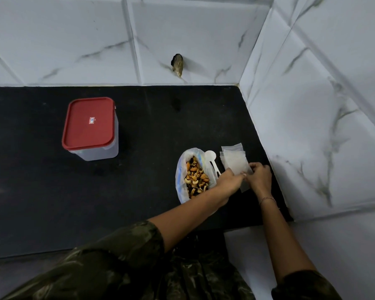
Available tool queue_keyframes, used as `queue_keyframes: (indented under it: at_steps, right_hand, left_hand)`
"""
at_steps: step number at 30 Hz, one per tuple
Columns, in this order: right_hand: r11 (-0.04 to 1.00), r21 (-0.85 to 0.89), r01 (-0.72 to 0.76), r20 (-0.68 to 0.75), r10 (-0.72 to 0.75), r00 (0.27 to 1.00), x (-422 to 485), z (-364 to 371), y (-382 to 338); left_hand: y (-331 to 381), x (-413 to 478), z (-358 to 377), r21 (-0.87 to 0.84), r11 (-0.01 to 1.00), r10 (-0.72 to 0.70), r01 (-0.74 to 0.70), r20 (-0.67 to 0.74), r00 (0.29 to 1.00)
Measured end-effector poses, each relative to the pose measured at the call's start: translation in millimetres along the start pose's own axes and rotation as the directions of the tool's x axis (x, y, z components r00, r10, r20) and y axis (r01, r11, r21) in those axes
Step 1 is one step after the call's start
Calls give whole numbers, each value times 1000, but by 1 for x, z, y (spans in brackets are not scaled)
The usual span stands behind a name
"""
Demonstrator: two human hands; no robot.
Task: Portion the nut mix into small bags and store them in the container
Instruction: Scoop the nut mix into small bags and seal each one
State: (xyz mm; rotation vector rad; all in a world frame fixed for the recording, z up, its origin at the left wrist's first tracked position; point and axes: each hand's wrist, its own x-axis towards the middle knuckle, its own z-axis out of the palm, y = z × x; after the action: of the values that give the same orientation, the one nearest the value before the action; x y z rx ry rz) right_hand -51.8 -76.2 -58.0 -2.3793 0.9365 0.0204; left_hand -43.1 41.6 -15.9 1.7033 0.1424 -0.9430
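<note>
Pinching small bag (245,187), spoon (210,158) nearby (container (99,152) lidded)

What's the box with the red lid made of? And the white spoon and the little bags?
The container: cloudy see-through plastic, probably; its red lid looks smooth, slightly shiny plastic. The spoon: white plastic, thin and glossy, it seems. The small bags: thin clear plastic film; the dark counter shows faintly through them.

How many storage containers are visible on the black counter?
1. The container stands at the left of the counter, its red lid on, apart from the nut mix bag. None appears hidden.
</note>
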Motion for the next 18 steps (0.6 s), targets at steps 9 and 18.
queue_keyframes:
  at_steps: [9, 18]
  right_hand:
    - [987, 160, -21, -5, 22, 1000, -9, -5, -2]
    - [907, 420, -42, -2, 48, 999, -6, -14, -16]
  left_hand:
    - [-2, 3, 2, -23, 1000, -20, 20, 0, 1000]
    - [12, 1, -14, -126, 986, 101, -106, -51, 994]
